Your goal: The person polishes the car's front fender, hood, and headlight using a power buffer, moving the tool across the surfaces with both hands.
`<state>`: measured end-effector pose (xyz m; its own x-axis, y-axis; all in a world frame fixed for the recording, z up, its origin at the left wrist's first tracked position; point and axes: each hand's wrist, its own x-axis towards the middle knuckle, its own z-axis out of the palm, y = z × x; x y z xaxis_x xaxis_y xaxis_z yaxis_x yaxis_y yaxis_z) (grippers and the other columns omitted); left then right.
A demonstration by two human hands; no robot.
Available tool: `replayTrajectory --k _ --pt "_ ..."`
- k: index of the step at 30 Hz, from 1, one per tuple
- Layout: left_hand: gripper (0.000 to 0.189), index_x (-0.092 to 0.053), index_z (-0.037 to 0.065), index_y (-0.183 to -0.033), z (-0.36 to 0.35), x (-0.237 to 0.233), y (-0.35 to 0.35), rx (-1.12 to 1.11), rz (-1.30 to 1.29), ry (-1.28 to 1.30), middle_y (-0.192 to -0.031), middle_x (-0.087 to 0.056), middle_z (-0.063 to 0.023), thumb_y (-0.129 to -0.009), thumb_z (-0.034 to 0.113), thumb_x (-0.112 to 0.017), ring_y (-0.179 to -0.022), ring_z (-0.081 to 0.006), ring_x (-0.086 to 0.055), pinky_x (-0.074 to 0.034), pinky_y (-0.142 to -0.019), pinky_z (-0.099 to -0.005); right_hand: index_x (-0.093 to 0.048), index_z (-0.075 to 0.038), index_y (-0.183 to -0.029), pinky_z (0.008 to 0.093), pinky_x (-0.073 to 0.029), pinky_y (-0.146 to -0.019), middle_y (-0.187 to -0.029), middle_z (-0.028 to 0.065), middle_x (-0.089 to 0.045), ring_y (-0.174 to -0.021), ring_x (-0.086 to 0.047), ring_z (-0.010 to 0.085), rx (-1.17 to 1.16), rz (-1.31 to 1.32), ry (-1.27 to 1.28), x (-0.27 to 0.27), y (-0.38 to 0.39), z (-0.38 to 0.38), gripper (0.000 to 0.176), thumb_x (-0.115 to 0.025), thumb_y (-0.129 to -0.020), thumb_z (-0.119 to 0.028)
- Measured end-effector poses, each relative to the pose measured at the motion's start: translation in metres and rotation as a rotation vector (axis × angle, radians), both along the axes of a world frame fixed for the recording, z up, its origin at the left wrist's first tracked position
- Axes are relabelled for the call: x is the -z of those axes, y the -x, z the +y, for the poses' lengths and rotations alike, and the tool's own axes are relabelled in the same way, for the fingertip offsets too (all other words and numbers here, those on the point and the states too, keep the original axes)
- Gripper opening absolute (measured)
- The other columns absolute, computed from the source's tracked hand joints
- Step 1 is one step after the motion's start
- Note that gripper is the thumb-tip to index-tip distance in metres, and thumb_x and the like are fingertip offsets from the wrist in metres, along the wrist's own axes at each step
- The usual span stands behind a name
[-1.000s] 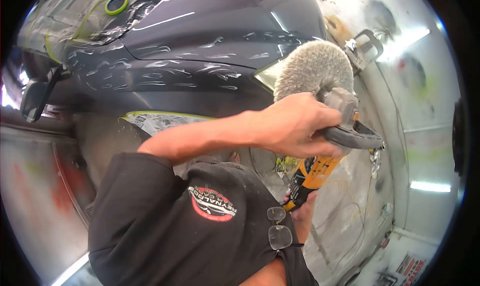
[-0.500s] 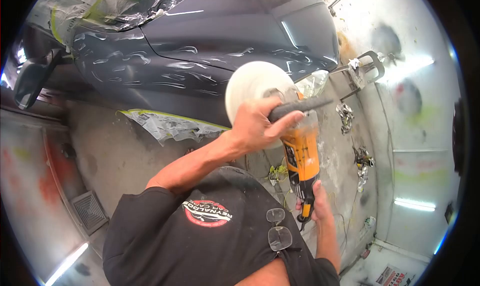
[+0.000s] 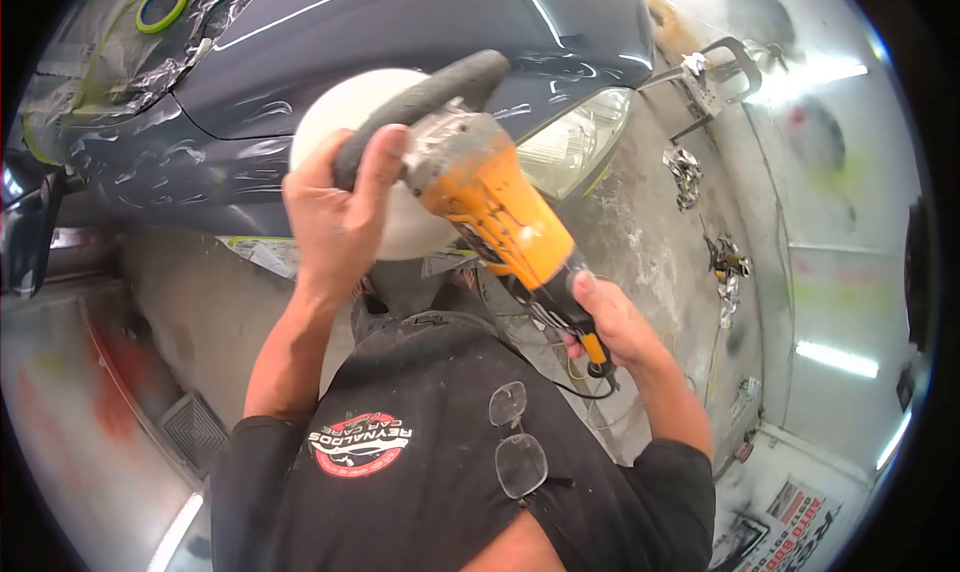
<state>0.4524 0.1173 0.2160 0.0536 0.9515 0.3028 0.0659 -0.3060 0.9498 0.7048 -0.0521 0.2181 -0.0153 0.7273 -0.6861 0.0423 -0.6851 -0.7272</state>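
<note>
Orange polisher (image 3: 510, 212) diagonal, pad (image 3: 335, 107) upper-left

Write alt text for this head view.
The left hand grips the curved black handle of an orange polisher with a round white pad; the right hand holds the polisher's rear. Pale smears mark the dark grey car beyond.

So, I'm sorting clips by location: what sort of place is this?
Probably a car body shop: a polisher, a car partly covered in masking film, and a paint-smudged wall suggest it.
</note>
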Motion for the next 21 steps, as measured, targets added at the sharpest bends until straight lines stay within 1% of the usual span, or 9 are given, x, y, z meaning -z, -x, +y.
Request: replayTrajectory --k 3,5,10,13,15,16,18,20,21 --pt "0.024 -0.073 -0.003 -0.1 0.0 0.006 -0.046 0.164 0.018 0.027 -0.083 -0.071 -0.0037 -0.097 0.02 -0.068 -0.075 -0.0066 -0.061 -0.049 -0.065 -0.025 -0.063 0.0 -0.1 0.0266 -0.048 -0.049 -0.07 0.0049 -0.06 -0.055 -0.059 0.0125 0.119 0.008 0.072 0.001 -0.043 -0.024 0.066 -0.049 -0.097 -0.065" --pt "0.028 -0.074 0.001 -0.095 0.009 0.023 -0.088 0.2 0.017 -0.086 -0.067 -0.068 -0.0073 -0.093 0.029 -0.072 -0.05 -0.0128 -0.059 -0.045 -0.047 -0.0303 -0.062 -0.001 -0.103 0.0272 -0.05 -0.047 -0.071 0.0056 -0.061 -0.055 -0.059 0.0128 0.235 -0.036 0.086 0.003 -0.065 -0.04 0.067 -0.048 -0.096 -0.066" --pt "0.037 -0.071 0.0 -0.083 0.029 0.03 -0.157 0.391 0.086 0.061 -0.061 -0.063 -0.0087 -0.092 0.035 -0.072 -0.053 -0.013 -0.056 -0.043 -0.05 -0.0314 -0.06 -0.002 -0.11 0.0282 -0.051 -0.043 -0.077 0.0062 -0.062 -0.052 -0.057 0.0129 0.524 -0.076 0.091 0.004 -0.088 -0.059 0.071 -0.045 -0.094 -0.07" --pt "0.035 -0.071 0.0 -0.084 0.025 0.029 -0.141 0.363 0.046 0.052 -0.062 -0.064 -0.0089 -0.092 0.034 -0.072 -0.053 -0.0137 -0.057 -0.044 -0.05 -0.0321 -0.06 -0.001 -0.112 0.0291 -0.051 -0.044 -0.077 0.0068 -0.062 -0.052 -0.058 0.0148 0.471 -0.091 0.095 -0.001 -0.075 -0.059 0.07 -0.045 -0.096 -0.068" --pt "0.024 -0.073 0.0 -0.094 0.016 0.027 -0.1 0.311 -0.018 0.01 -0.074 -0.07 -0.0106 -0.094 0.024 -0.071 -0.063 -0.0144 -0.063 -0.049 -0.058 -0.0298 -0.06 -0.001 -0.113 0.03 -0.052 -0.045 -0.077 0.0078 -0.063 -0.051 -0.058 0.0164 0.349 -0.101 0.118 -0.001 -0.06 -0.06 0.07 -0.043 -0.097 -0.067" --pt "0.026 -0.074 0.002 -0.097 0.015 0.022 -0.073 0.243 0.032 -0.091 -0.079 -0.07 -0.0122 -0.09 0.027 -0.075 -0.064 -0.0201 -0.065 -0.051 -0.06 -0.0316 -0.062 0.001 -0.114 0.0269 -0.053 -0.047 -0.082 0.0064 -0.064 -0.058 -0.062 0.0134 0.315 -0.036 0.119 -0.007 -0.042 -0.052 0.068 -0.051 -0.096 -0.063" --pt "0.015 -0.073 0.001 -0.095 0.012 0.008 -0.019 0.155 0.039 -0.081 -0.082 -0.072 -0.0088 -0.092 0.015 -0.072 -0.069 -0.0145 -0.065 -0.051 -0.065 -0.0299 -0.062 -0.001 -0.113 0.0251 -0.053 -0.056 -0.088 0.0029 -0.063 -0.064 -0.06 0.01 0.177 0.069 0.101 -0.001 -0.006 -0.03 0.062 -0.055 -0.096 -0.06" --pt "0.016 -0.071 -0.002 -0.097 0.01 -0.005 0.036 -0.017 0.224 0.024 -0.081 -0.071 -0.0053 -0.094 0.014 -0.071 -0.073 -0.0089 -0.063 -0.049 -0.067 -0.0236 -0.063 -0.004 -0.105 0.025 -0.049 -0.057 -0.083 0.0006 -0.062 -0.065 -0.058 0.0081 -0.015 0.127 0.04 0.008 0.026 0.001 0.062 -0.054 -0.095 -0.064" --pt "0.024 -0.069 -0.004 -0.102 0.009 -0.003 0.054 -0.12 0.119 0.072 -0.082 -0.069 -0.0021 -0.097 0.019 -0.069 -0.075 -0.0071 -0.062 -0.046 -0.065 -0.02 -0.063 -0.003 -0.102 0.0257 -0.047 -0.056 -0.081 0.0011 -0.061 -0.064 -0.057 0.0082 -0.059 0.093 0.033 0.013 0.039 0.015 0.066 -0.054 -0.093 -0.068"
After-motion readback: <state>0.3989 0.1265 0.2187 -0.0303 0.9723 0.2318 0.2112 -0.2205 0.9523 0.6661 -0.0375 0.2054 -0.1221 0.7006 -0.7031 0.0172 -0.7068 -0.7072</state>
